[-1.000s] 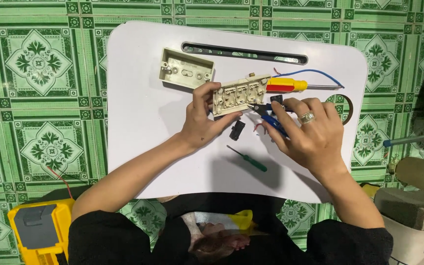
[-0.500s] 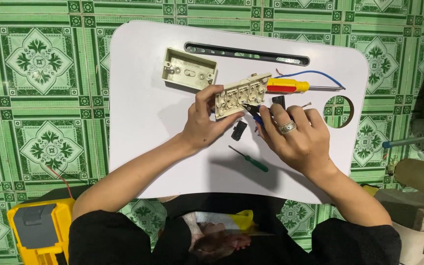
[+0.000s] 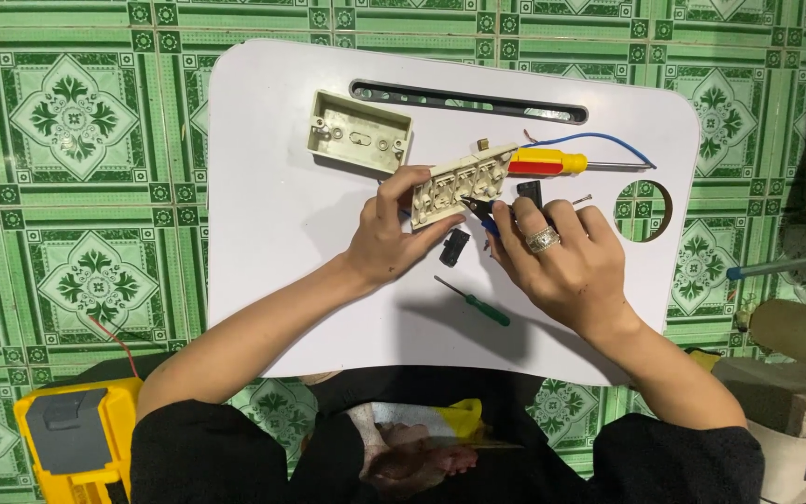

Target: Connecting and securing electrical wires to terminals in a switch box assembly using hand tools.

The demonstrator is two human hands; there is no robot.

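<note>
Right hand (image 3: 562, 257) shifted left over white tray (image 3: 272, 187), green tiles (image 3: 67, 121).

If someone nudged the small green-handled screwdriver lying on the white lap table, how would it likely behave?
The green-handled screwdriver looks slim with a round handle, so it would probably roll or skid on the smooth white lap table. Being so small, it is likely very light. Its thin shaft looks rigid, so it should lift stiffly, though a tiny handle may be fiddly to pinch.

Home floor: green patterned tiles (image 3: 67, 121), white lap desk (image 3: 282, 233).
</note>
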